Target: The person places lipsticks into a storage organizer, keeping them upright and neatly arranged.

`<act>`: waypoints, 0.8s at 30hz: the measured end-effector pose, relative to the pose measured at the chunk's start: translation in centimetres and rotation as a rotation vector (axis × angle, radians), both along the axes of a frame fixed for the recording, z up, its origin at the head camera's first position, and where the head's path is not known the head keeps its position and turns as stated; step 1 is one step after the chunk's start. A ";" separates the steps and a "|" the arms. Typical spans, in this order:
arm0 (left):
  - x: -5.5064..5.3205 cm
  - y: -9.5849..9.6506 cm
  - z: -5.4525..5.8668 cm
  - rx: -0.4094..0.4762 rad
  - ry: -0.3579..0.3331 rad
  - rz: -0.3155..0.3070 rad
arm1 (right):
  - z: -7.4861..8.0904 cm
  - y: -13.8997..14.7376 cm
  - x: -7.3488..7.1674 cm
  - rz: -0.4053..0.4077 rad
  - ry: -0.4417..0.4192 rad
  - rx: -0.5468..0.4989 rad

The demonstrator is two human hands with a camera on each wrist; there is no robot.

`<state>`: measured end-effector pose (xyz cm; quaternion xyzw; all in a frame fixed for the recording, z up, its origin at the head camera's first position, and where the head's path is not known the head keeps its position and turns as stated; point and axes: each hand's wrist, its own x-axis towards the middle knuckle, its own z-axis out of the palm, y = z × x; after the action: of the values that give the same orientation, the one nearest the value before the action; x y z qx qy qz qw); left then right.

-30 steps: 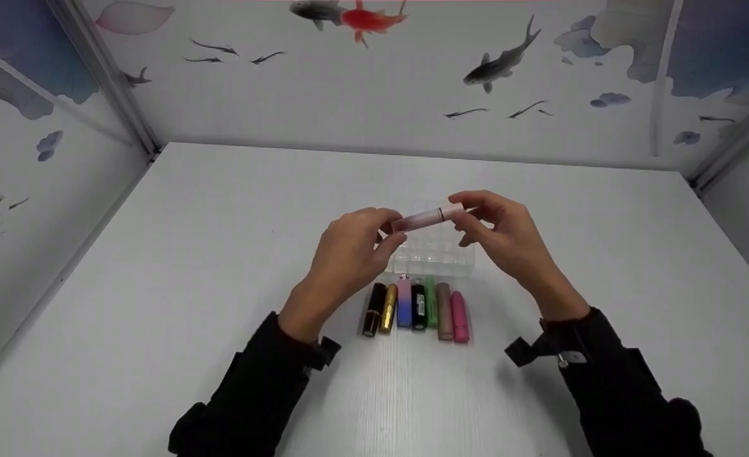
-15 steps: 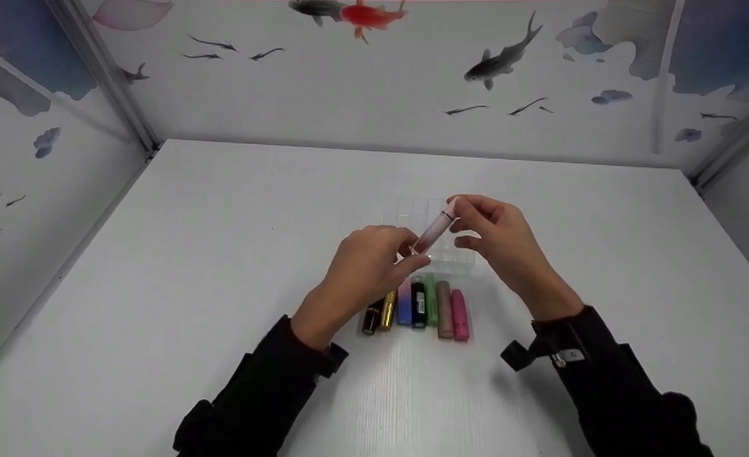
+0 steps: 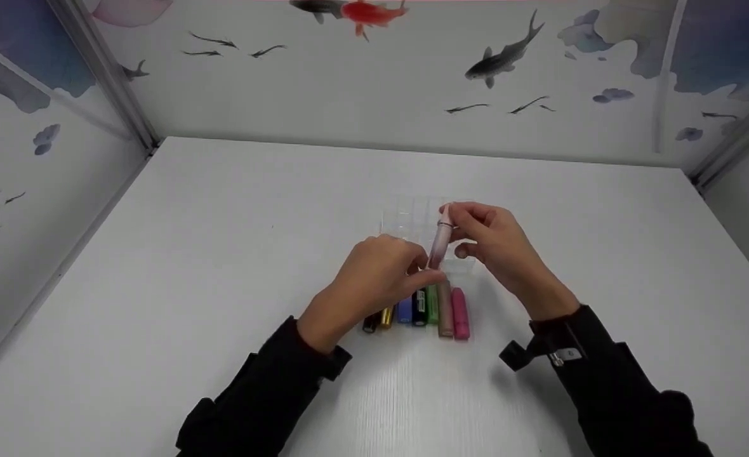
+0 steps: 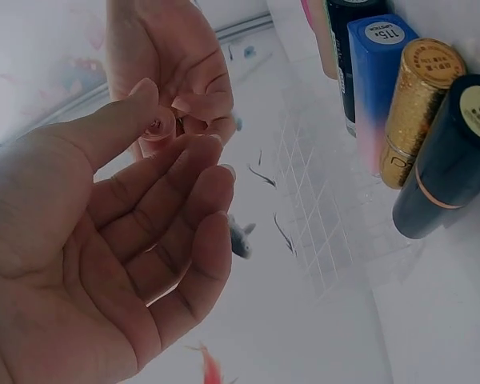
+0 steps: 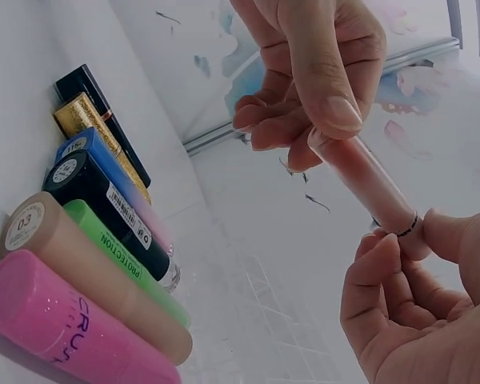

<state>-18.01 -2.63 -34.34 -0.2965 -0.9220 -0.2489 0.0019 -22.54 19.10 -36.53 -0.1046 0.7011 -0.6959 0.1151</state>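
A pinkish lip gloss tube [image 3: 440, 244] with a pale cap is held between both hands above the table. My left hand [image 3: 384, 270] pinches its lower end between thumb and fingertips. The cap end is in the thumb-and-finger grip of my right hand [image 3: 498, 247]. In the right wrist view the tube [image 5: 372, 182] slants down from the left hand [image 5: 324, 72] to the right hand [image 5: 424, 296], with a dark ring just below the cap. Behind the tube lies a clear compartment box [image 3: 406, 212], partly covered by the hands.
A row of cosmetics lies on the white table [image 3: 222, 266] in front of the box. It includes a pink tube [image 3: 460, 314], a beige tube [image 5: 96, 276], a green stick [image 5: 124, 260], a blue lipstick [image 4: 376, 80], a gold one [image 4: 420, 104] and black ones. Printed panels enclose the table.
The lip gloss tube has swung from nearly level to steep, cap end away from me. My left hand has moved right and nearer, now overlapping the cosmetics row; the right has shifted slightly nearer.
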 end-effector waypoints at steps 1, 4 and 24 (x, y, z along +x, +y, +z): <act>0.0 0.1 0.0 -0.008 0.002 -0.010 | 0.0 0.0 0.0 0.007 -0.013 -0.003; 0.0 0.3 -0.1 -0.019 -0.005 -0.034 | -0.1 0.0 0.0 0.024 -0.049 -0.017; 0.3 0.8 -0.3 0.039 0.108 -0.101 | 0.0 0.3 -0.3 0.103 -0.209 -0.173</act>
<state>-17.76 -1.87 -34.66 -0.3553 -0.8996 -0.2501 0.0448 -22.83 19.38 -36.50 -0.0768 0.6165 -0.7538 0.2138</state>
